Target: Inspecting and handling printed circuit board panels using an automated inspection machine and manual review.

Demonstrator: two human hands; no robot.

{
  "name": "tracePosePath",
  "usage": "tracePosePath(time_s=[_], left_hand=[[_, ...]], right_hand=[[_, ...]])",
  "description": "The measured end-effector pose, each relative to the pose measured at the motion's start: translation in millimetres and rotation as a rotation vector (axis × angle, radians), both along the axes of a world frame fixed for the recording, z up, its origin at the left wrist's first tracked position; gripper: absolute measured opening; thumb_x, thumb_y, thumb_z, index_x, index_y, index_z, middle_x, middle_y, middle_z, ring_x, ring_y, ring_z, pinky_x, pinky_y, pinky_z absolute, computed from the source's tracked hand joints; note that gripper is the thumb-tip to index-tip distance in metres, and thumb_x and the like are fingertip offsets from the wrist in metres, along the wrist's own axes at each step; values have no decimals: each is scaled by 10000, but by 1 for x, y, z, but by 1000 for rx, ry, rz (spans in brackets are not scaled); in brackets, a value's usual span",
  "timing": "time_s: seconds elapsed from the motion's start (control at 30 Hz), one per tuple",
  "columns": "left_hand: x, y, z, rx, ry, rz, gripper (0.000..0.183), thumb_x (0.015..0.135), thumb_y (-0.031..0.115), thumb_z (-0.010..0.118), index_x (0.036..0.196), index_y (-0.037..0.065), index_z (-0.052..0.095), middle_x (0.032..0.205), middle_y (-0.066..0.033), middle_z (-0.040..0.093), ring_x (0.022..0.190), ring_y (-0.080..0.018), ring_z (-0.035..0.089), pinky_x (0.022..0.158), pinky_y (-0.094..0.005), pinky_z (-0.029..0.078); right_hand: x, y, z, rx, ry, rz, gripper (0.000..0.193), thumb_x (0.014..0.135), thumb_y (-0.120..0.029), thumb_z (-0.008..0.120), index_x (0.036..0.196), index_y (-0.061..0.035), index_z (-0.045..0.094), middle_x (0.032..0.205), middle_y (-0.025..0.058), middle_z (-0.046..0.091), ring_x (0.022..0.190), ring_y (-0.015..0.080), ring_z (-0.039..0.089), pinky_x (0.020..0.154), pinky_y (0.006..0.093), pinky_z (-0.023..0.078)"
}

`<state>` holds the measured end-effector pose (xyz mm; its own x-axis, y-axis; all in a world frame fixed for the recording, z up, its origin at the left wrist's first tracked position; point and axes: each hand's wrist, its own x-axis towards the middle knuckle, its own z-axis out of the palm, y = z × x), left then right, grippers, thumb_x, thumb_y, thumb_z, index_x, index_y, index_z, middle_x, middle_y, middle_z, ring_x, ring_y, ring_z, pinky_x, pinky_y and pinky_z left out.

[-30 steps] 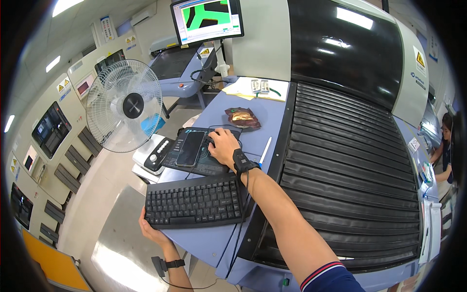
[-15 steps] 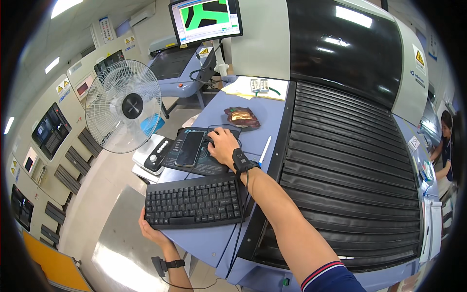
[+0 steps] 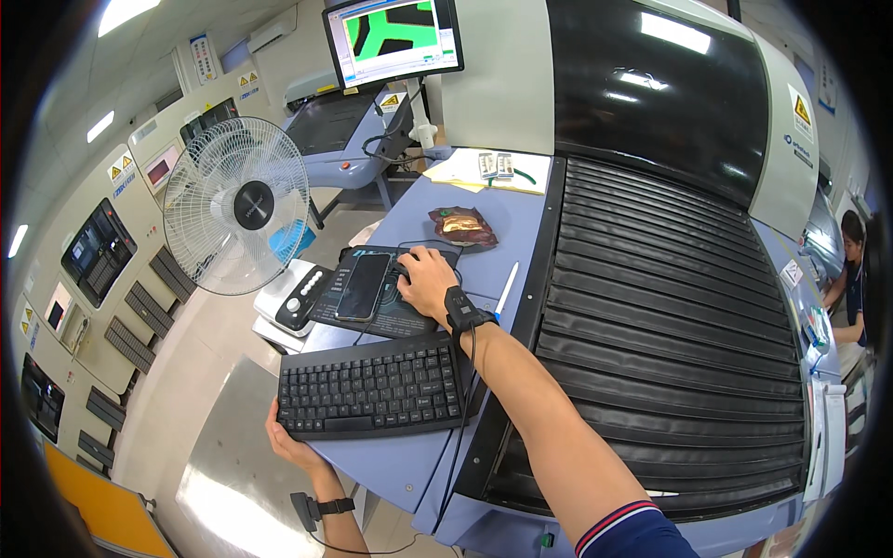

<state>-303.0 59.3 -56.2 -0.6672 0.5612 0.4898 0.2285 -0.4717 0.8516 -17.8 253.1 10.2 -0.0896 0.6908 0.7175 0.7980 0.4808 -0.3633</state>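
My right hand [image 3: 429, 283] rests over a black computer mouse [image 3: 402, 269], its fingers curved round it on a dark mouse mat [image 3: 406, 316]. A black wristband device with a cable sits on that wrist. At the lower left corner of a black keyboard [image 3: 367, 389], my left hand [image 3: 290, 441] grips the edge, with part of its fingers hidden beneath. The keyboard lies tilted at the front of the blue bench. A dark smartphone [image 3: 364, 286] lies on the mat, left of the mouse. Beyond the mouse sits a crumpled brown packet [image 3: 463, 226] with a gold patch.
A monitor [image 3: 393, 39] displaying a green and black pattern hangs at the back. To the left stands a fan [image 3: 253, 205]. A large machine with a ribbed black cover [image 3: 670, 353] fills the right. A white pen [image 3: 507, 288] lies by its edge. A co-worker [image 3: 851, 279] sits far right.
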Motion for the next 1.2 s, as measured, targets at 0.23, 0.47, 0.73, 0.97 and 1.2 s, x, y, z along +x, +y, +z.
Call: tracePosePath(time_s=[0.23, 0.47, 0.73, 0.97, 1.2], left_hand=[[2, -1, 3, 0, 11, 7, 564, 1018, 363, 354, 1235, -86, 618, 1199, -182, 641, 1078, -257, 622, 974, -388, 486], [0, 0, 1, 9, -1, 1, 556, 1018, 351, 351, 1234, -86, 619, 1197, -180, 641, 1076, -255, 621, 975, -386, 484], [0, 0, 1, 8, -14, -10, 552, 1020, 353, 359, 1236, -84, 619, 1205, -179, 641, 1079, -256, 623, 980, -384, 484], [1, 0, 1, 14, 12, -6, 558, 1019, 362, 358, 1228, -84, 620, 1201, -179, 641, 1082, -257, 625, 981, -390, 487], [10, -2, 9, -11, -18, 14, 570, 1020, 377, 353, 1234, -83, 612, 1201, -182, 638, 1083, -264, 628, 971, -390, 502]], right_hand=[[-1, 0, -1, 17, 11, 7, 287, 821, -165, 680, 1088, -58, 687, 1152, 160, 625, 1084, 348, 589, 968, 435, 491], [0, 1, -2, 15, 14, 1, 286, 824, -167, 680, 1089, -61, 686, 1163, 162, 626, 1094, 348, 588, 970, 433, 491], [0, 0, 0, 22, -13, -6, 317, 823, -175, 679, 1118, -60, 668, 1138, 163, 629, 1074, 353, 595, 954, 436, 497], [-1, 0, 2, -43, -21, -28, 369, 813, -170, 674, 1137, -8, 608, 1126, 175, 627, 1067, 354, 597, 942, 446, 499], [1, 2, -2, 26, 2, -23, 323, 809, -175, 674, 1095, -28, 636, 1107, 174, 624, 1052, 361, 600, 923, 457, 510]])
